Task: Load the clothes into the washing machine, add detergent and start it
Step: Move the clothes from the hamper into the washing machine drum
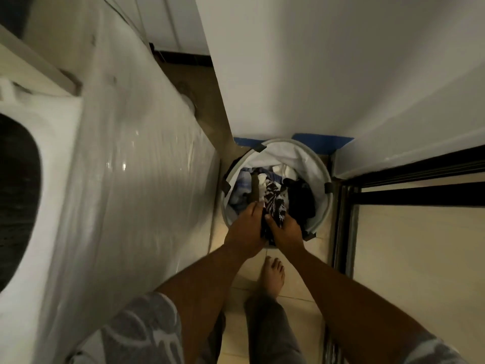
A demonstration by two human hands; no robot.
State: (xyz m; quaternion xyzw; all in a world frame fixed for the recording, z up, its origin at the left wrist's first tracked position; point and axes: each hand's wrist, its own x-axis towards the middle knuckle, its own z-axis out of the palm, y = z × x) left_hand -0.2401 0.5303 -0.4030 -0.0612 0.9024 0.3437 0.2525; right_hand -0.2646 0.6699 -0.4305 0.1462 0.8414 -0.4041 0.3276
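1. Clothes sit in a round laundry basket on the tiled floor, pushed against the wall; load is mixed: a blue piece, a white piece, a black piece.
2. On top, a black-and-white patterned garment, bunched lengthwise; its near end runs down between the two hands.
3. Left hand wraps the garment from its left side, fingers reaching over the pile; right hand clamps it from the right, thumb on the cloth; both are gripping this one piece, nothing else that I can make out.
4. Washing machine stands to the person's left, just beside the basket; a dark opening shows on top at the frame edge (drum or lid, too blurred to tell); no clothes visibly in it, so loading looks barely begun.
5. Step in hand, as I judge it: lift the garment out and carry it left; gather the hanging end first so it does not drag other items over the rim; lift straight up, then swing across; scooping a fuller armful would save trips.
6. Around: bare foot near the basket; dark-framed sliding door on the right; no detergent in view.
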